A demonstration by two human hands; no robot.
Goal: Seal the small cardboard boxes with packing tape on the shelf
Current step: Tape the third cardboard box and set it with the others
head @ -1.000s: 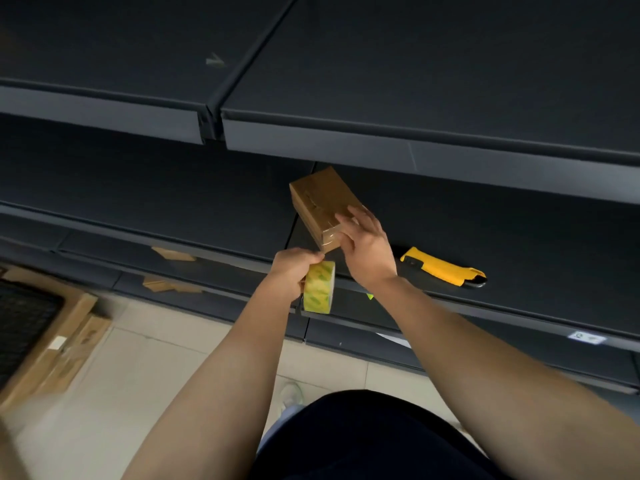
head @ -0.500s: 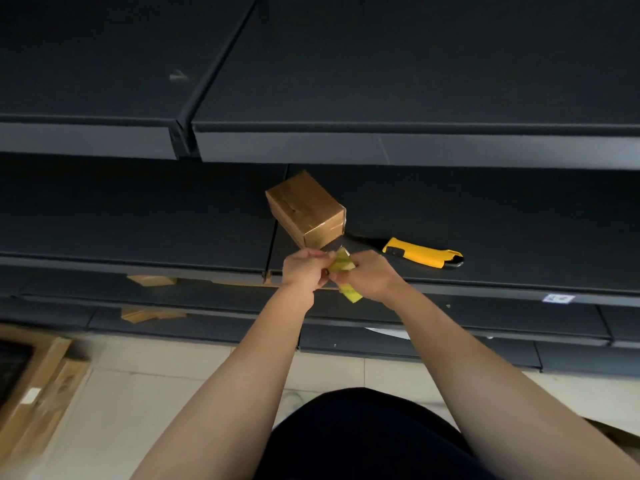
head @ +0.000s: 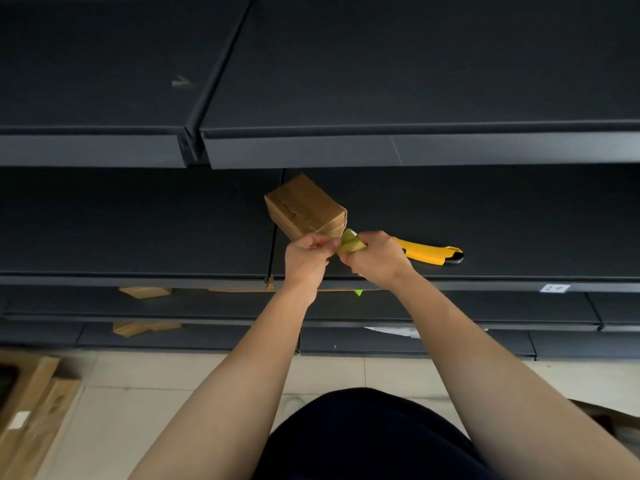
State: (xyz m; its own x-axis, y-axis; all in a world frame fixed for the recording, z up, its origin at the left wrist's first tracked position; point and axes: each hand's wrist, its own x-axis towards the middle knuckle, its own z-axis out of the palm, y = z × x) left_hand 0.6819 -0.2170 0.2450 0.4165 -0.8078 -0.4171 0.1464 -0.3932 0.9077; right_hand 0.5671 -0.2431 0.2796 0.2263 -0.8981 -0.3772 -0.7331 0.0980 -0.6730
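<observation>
A small brown cardboard box (head: 304,206) stands on the dark shelf (head: 138,237), its top flaps showing a torn strip. Just in front of it, both hands meet around a yellowish roll of packing tape (head: 350,244). My right hand (head: 375,259) grips the roll, hiding most of it. My left hand (head: 306,256) pinches at the roll's left edge with fingertips closed. Neither hand touches the box.
A yellow utility knife (head: 429,254) lies on the shelf right of my right hand. Cardboard scraps (head: 145,292) sit on lower shelves at the left. Flat cardboard (head: 31,410) leans on the floor at lower left. An upper shelf edge (head: 311,150) overhangs the box.
My right hand left the box and joined my left hand on the tape roll. The roll rose from below the shelf edge to just in front of the box.
</observation>
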